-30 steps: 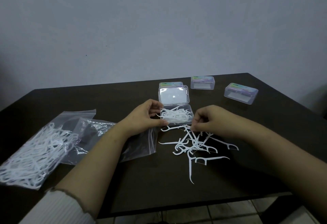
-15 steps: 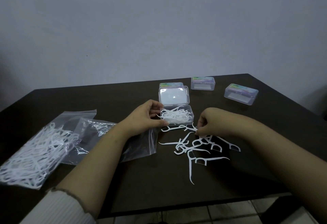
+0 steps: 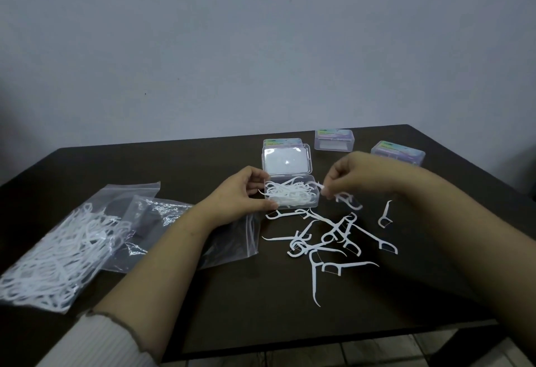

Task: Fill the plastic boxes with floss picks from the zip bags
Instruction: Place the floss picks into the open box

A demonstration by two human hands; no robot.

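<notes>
Left hand (image 3: 243, 196): grips the open plastic box's (image 3: 291, 196) left end.
Right hand (image 3: 352, 177): pinches floss picks (image 3: 346, 200) beside the box's right end.
Loose picks (image 3: 324, 239): on the table (image 3: 203, 163), below the right hand.
Zip bags (image 3: 87, 233): left of the left hand.

The left hand (image 3: 242, 192) reaches forward, bare forearm stretched out of a pushed-up white ribbed sleeve (image 3: 95, 340), fingers curled and thumb forward in a grip. The right hand (image 3: 352, 175) is raised just across from it, fingertips (image 3: 326, 192) pinched together and pointing down, forearm bare.
</notes>
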